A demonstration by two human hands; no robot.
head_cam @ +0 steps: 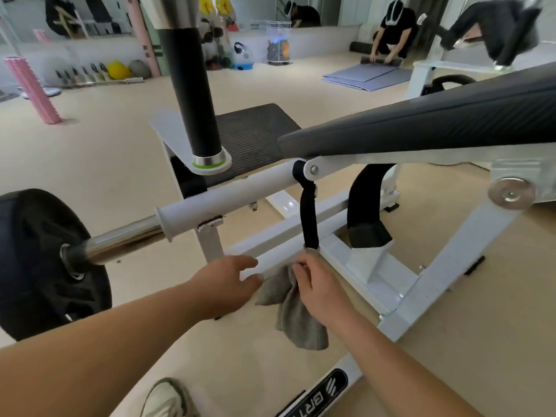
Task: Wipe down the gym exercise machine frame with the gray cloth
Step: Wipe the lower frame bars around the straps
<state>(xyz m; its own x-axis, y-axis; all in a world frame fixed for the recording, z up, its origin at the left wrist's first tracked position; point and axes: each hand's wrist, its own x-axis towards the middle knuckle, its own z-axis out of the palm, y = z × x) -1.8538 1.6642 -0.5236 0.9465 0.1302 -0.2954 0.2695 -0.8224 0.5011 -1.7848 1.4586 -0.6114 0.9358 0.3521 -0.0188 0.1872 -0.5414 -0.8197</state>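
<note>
Two bare forearms reach from the lower edge toward the low part of the white machine frame (361, 266). The right hand (316, 285) pinches the gray cloth (291, 311) at its top, just under the lower bar (272, 258), and most of the cloth hangs loose toward the floor. The left hand (228, 281) is relaxed beside it, with fingers half curved near the bar, and it grips nothing that I can see. To wipe well, I think the cloth should be gathered so that it wraps the bar, then drawn along the tube with even pressure. The black strap (310, 218) hangs just above the right hand and seems to meet the bar there. It likely needs lifting aside, perhaps by the left hand, to clean beneath.
</note>
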